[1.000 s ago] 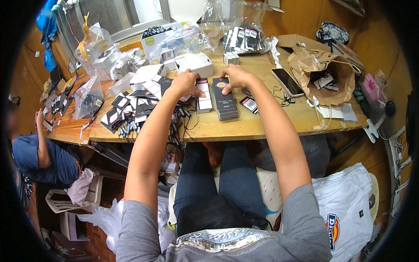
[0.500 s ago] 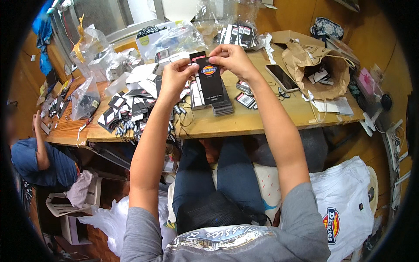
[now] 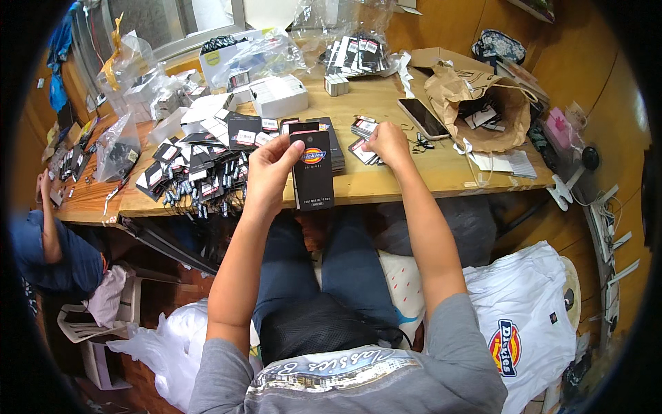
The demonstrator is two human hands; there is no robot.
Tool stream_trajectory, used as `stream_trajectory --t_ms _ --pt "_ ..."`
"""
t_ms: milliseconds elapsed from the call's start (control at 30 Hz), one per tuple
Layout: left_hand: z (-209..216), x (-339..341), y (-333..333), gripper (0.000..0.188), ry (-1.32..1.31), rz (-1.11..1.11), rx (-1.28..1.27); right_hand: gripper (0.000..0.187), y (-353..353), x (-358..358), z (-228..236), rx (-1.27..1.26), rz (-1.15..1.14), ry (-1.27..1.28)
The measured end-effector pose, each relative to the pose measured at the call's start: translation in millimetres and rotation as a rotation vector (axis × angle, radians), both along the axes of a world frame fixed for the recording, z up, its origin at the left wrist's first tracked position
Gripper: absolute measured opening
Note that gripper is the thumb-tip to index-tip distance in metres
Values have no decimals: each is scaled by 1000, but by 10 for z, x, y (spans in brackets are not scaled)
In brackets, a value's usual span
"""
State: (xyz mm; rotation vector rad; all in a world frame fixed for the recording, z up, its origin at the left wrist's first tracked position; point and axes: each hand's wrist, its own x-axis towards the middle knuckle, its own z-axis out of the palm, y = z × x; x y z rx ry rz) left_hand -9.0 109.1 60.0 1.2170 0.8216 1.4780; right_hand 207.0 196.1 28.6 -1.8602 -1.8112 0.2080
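My left hand [image 3: 271,169] pinches a black hang tag [image 3: 314,183] by its upper left edge, thumb in front. The tag hangs upright before the table edge, with a colourful logo near its top. Behind it on the table stands a stack of black hang tags [image 3: 335,148], partly covered. My right hand [image 3: 387,145] is closed, its fingertips at the small labelled cards [image 3: 361,153] right of that stack. What sits between those fingertips is too small to make out. To the left of my left hand lies a heap of black tags with strings [image 3: 200,165].
A phone [image 3: 423,118] and an open paper bag [image 3: 483,127] are on the right of the table. White boxes [image 3: 279,96] and plastic bags [image 3: 117,155] stand behind and left. A co-worker's arm [image 3: 47,214] shows at far left; white shirts [image 3: 527,310] lie lower right.
My right hand has let go of the hang tag and moved right and down to the small cards. My left hand has lowered the tag toward me.
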Motion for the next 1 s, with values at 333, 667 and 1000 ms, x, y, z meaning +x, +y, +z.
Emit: stream_trajectory --t_ms 333,667,1000 --pt "-372 193 -193 21 9 218 15 11 -101 255 -39 -51 174 990" --pt "-475 431 -388 19 73 212 18 12 -1025 -318 -20 -72 487 1055" --pt "-479 339 -503 16 -16 126 -2 13 46 1097 144 230 -240 35"
